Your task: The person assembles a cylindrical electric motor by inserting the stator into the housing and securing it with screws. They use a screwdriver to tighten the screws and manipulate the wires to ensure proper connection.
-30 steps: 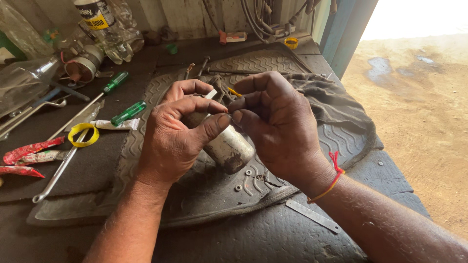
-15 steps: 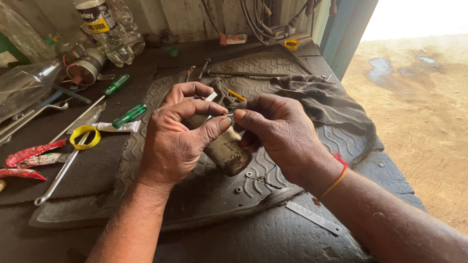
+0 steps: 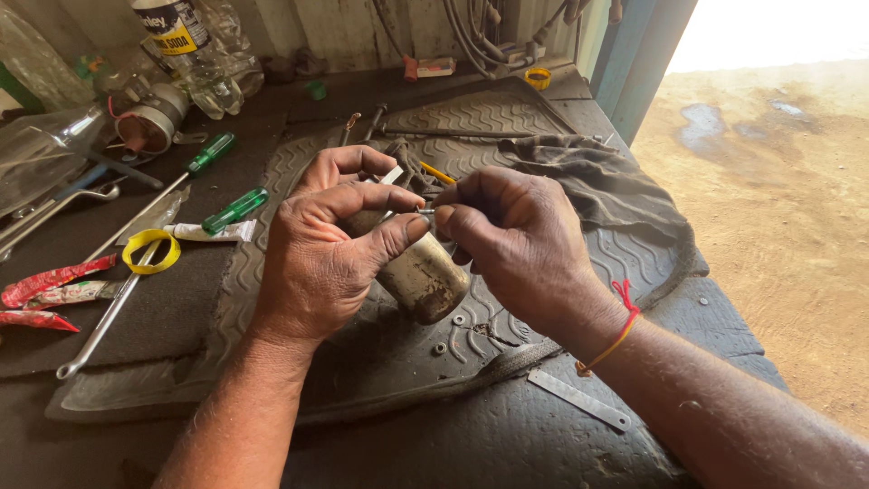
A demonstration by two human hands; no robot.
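A small metal cylinder (image 3: 424, 274), dull and worn, sits in the left hand (image 3: 328, 254), its long axis tilted: the closed round end points down and toward the person, the upper end runs up and away under the fingers. The left grip is closed around it, thumb across the front. At the top of the cylinder a thin pin or screw (image 3: 425, 211) lies roughly level, and the right hand (image 3: 516, 240) pinches it between thumb and forefinger, closed on it, just right of the left thumb tip. So the two grips meet over the cylinder's upper end, almost touching.

Below the cylinder lies a ribbed rubber mat (image 3: 362, 362) on the desk (image 3: 507, 444), with two small washers (image 3: 450, 333) just under the hands. Right of the right grip a dark rag (image 3: 588, 181) is bunched, and beyond it the desk edge drops to sandy ground. Left of the left grip are green-handled screwdrivers (image 3: 233, 210), a yellow tape ring (image 3: 151, 250) and a spanner (image 3: 100, 326), well apart. A flat metal strip (image 3: 579, 398) lies near the right wrist.
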